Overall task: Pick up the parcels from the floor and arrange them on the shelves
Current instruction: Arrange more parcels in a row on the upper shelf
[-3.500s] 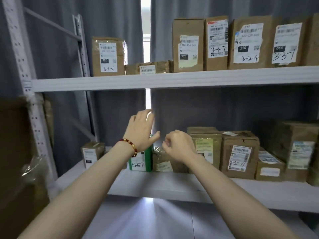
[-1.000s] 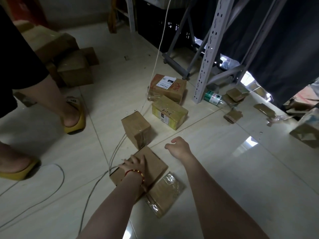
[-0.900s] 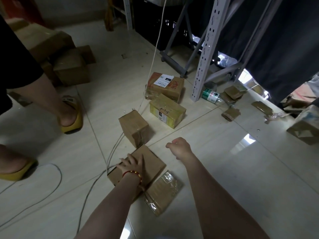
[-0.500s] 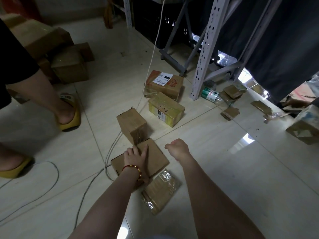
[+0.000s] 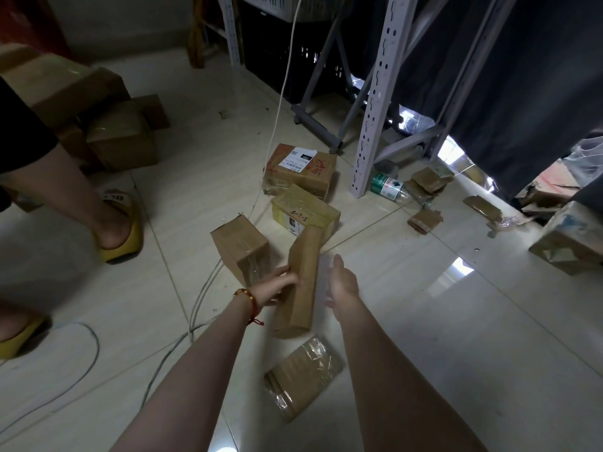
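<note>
A flat brown cardboard parcel [image 5: 301,282] is tipped up on its edge above the tiled floor. My left hand [image 5: 272,287] grips its left side. My right hand [image 5: 341,282] is at its right face, fingers apart, and contact is unclear. Around it on the floor lie a small brown box [image 5: 239,247], a yellow-sided box marked 3-7-8 [image 5: 303,213], a labelled box with red writing [image 5: 300,169], and a thin plastic-wrapped parcel [image 5: 303,376] near my forearms.
A white perforated shelf upright [image 5: 375,102] stands behind the boxes, next to a dark curtain [image 5: 522,76]. Cables [image 5: 199,298] run across the floor. A person in yellow slippers [image 5: 122,236] stands at left. More boxes [image 5: 120,135] are piled far left; cardboard scraps [image 5: 427,184] and a box [image 5: 571,243] lie right.
My left hand has tipped the flat parcel up from lying on the floor onto its edge. My right hand has come in to its other side. Earlier I faced the shelves.
</note>
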Tool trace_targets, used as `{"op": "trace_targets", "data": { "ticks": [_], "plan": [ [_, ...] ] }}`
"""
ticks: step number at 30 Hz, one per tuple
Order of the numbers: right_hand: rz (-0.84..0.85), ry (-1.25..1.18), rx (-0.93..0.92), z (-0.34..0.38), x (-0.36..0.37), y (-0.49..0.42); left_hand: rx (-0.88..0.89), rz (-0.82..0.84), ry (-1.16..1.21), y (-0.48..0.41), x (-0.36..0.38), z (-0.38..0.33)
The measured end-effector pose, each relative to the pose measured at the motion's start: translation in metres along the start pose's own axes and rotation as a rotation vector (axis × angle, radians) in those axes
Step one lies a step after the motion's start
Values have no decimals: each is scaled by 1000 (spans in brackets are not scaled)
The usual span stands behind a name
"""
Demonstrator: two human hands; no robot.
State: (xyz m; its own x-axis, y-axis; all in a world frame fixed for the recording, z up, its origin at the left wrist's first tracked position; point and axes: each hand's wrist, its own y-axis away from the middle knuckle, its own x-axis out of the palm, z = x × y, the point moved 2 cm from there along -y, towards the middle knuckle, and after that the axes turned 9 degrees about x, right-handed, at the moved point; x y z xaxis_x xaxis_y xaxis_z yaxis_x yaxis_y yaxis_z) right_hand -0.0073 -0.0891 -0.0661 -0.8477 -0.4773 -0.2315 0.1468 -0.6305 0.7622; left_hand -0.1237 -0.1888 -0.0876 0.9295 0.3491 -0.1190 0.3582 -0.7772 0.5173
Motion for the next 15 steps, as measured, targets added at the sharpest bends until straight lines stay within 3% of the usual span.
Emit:
{"op": "trace_targets", "data": {
  "ticks": [3,5,9,15],
  "plan": [
    [18,-25,-1,3,-4,3,3,112,406,12,5,-12],
    [111,-91,38,3,-5,5,7,130,523,17,11,-17],
    [133,-122,77,-8,-9,4,21,102,636,19,12,-21],
    [155,-246,100,-13,-6,-7,116,-124,643,10,-6,-16]
  ]
}}
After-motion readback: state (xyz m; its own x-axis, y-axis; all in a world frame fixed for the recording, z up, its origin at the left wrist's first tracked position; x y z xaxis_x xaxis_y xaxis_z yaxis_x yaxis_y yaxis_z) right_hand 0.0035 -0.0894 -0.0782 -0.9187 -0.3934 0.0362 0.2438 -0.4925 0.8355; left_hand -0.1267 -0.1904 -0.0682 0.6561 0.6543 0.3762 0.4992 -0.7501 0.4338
